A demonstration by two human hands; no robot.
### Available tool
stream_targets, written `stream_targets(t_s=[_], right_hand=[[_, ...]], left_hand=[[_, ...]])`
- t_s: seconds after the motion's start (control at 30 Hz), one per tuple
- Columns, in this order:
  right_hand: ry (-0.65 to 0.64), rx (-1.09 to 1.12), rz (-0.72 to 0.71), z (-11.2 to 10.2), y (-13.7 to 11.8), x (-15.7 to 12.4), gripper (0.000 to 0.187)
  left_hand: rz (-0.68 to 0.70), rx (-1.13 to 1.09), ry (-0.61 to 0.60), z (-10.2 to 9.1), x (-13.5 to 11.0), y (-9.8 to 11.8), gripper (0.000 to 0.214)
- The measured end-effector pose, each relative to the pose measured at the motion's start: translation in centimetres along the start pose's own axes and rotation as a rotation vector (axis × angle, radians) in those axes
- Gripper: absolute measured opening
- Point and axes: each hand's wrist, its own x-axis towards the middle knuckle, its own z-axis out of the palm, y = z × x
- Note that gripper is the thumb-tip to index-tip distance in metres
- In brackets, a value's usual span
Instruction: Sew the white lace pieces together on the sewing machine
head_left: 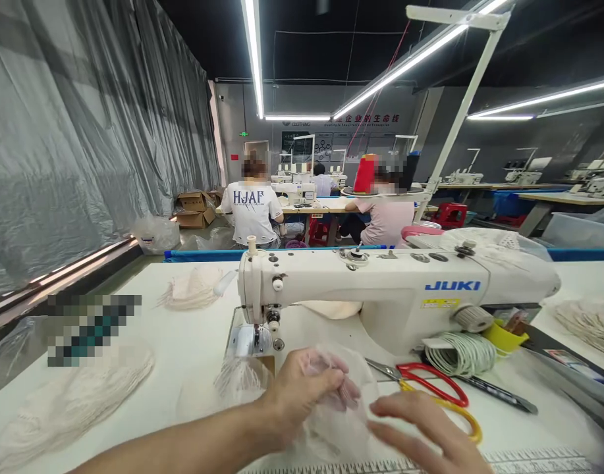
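My left hand (309, 388) is closed on a piece of sheer white fabric (331, 438), and its fingertips show through the thin cloth. To the right, my right hand (425, 424) has its fingers apart and holds nothing; its fingertips come close to the fabric's edge, and I cannot tell whether they touch. Just beyond both hands stands a white JUKI sewing machine (400, 283), its needle area (262, 336) up and left of my left hand. More sheer fabric with thread fringes (242, 378) lies beside my left wrist.
Scissors (442, 385) with red and yellow handles, a coil of pale cord (462, 353) and a black-handled cutter (504, 394) lie right. White fabric stacks (89, 388) occupy the left. A ruler strip (533, 459) runs along the front. Co-workers (252, 207) sit ahead.
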Motion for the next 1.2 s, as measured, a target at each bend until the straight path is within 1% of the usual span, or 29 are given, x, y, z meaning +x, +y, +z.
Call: stream_targets(t_s=[0.07, 0.1, 0.13, 0.23, 0.27, 0.33, 0.4, 0.47, 0.5, 0.6, 0.67, 0.7, 0.77, 0.8, 0.83, 0.87, 0.9, 0.93, 1.0, 1.03, 1.07, 1.1, 1.13, 1.2], right_hand=[[0.076, 0.158, 0.244, 0.4, -0.7, 0.2, 0.048], [0.075, 0.244, 0.339, 0.6, -1.1, 0.5, 0.054], [0.041, 0.319, 0.415, 1.0, -1.6, 1.1, 0.055], [-0.127, 0.501, 0.565, 1.7, -3.8, 2.7, 0.039], [-0.173, 0.547, 0.617, 1.8, -4.7, 3.0, 0.038], [-0.237, 0.632, 0.685, 1.9, -6.3, 3.4, 0.041], [-0.286, 0.674, 0.703, 1.7, -7.5, 3.3, 0.04], [-0.329, 0.688, 0.678, 1.6, -8.4, 3.2, 0.039], [-0.353, 0.688, 0.663, 1.5, -8.7, 3.1, 0.039], [-0.393, 0.653, 0.631, 1.3, -9.5, 2.6, 0.039], [-0.395, 0.654, 0.6, 0.8, -9.8, 2.2, 0.04], [-0.401, 0.705, 0.551, 0.5, -9.9, 1.9, 0.043], [-0.411, 0.919, 0.408, 0.0, -10.0, 1.5, 0.053], [-0.385, 1.027, 0.359, -0.1, -10.0, 1.4, 0.057], [-0.347, 1.102, 0.345, -0.1, -10.0, 1.4, 0.059], [-0.316, 1.14, 0.367, 0.1, -10.0, 1.5, 0.059], [-0.311, 1.154, 0.407, 0.5, -10.2, 1.7, 0.059], [-0.345, 1.16, 0.443, 1.0, -10.4, 1.9, 0.063], [-0.514, 1.215, 0.48, 2.4, -10.9, 2.2, 0.074], [-0.6, 1.256, 0.491, 3.2, -11.3, 2.2, 0.073], [-0.657, 1.285, 0.513, 3.9, -11.6, 2.2, 0.065], [-0.684, 1.298, 0.54, 4.5, -11.9, 2.1, 0.056], [-0.692, 1.296, 0.566, 4.9, -12.1, 2.1, 0.048], [-0.679, 1.244, 0.614, 5.4, -12.4, 1.9, 0.038]], left_hand=[[0.064, 0.051, -0.062, 0.3, -1.9, 0.2, 0.039], [0.084, 0.083, -0.084, 0.4, -2.8, 0.3, 0.037], [0.095, 0.119, -0.089, 0.4, -3.7, 0.3, 0.036], [0.069, 0.231, -0.033, 0.1, -6.4, 0.4, 0.028], [0.043, 0.279, -0.009, -0.2, -7.3, 0.3, 0.023], [-0.013, 0.375, 0.022, -0.9, -9.1, 0.3, 0.017], [-0.034, 0.431, 0.041, -1.5, -10.5, 0.2, 0.022], [-0.02, 0.442, 0.023, -1.8, -11.5, 0.2, 0.034], [-0.008, 0.447, 0.009, -1.9, -11.7, 0.1, 0.034], [0.025, 0.525, -0.037, -2.1, -12.3, 0.1, 0.021], [0.064, 0.59, -0.061, -2.2, -12.7, 0.2, 0.018], [0.107, 0.625, -0.092, -2.3, -13.1, 0.3, 0.019], [0.243, 0.716, -0.201, -2.4, -14.0, 0.5, 0.024], [0.328, 0.772, -0.265, -2.4, -14.5, 0.7, 0.028], [0.411, 0.841, -0.32, -2.4, -15.0, 0.9, 0.03], [0.479, 0.917, -0.358, -2.3, -15.4, 1.1, 0.03], [0.528, 0.991, -0.374, -2.3, -15.7, 1.3, 0.03], [0.562, 1.055, -0.372, -2.4, -15.9, 1.5, 0.03], [0.583, 1.128, -0.359, -2.9, -15.9, 1.7, 0.029], [0.568, 1.126, -0.365, -3.3, -15.8, 1.7, 0.027], [0.541, 1.089, -0.376, -3.9, -15.7, 1.7, 0.026], [0.504, 1.01, -0.37, -4.5, -15.5, 1.6, 0.026], [0.452, 0.886, -0.345, -5.1, -15.4, 1.3, 0.025], [0.294, 0.555, -0.25, -6.2, -15.3, 0.5, 0.019]])
